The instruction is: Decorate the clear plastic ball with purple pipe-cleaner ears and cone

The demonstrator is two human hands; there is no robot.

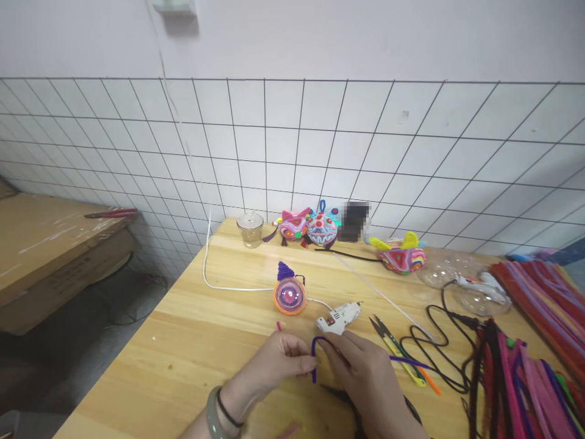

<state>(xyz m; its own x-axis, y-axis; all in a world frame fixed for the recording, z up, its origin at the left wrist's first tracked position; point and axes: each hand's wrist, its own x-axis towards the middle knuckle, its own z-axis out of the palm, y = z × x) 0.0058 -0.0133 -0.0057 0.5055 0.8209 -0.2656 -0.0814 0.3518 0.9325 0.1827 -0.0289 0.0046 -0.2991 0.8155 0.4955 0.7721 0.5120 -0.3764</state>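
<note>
Between my two hands is a purple pipe cleaner (314, 360), bent over near its top, with one end hanging down. My left hand (287, 356) pinches it from the left. From the right, the fingers of my right hand (361, 366) close on its bent part. Just beyond my hands a white glue gun (339, 317) lies on its side. Farther back sits a round craft piece (289, 296) with an orange rim, coiled rings and a purple pointed ear (286, 271). Below my right hand a dark tool is partly hidden.
Scissors (395, 347) and a black cable (441, 347) lie to the right, beside bundles of coloured pipe cleaners (525, 384). Along the wall stand a glass cup (250, 230) and colourful finished figures (322, 227). Another table (59, 244) is at the left.
</note>
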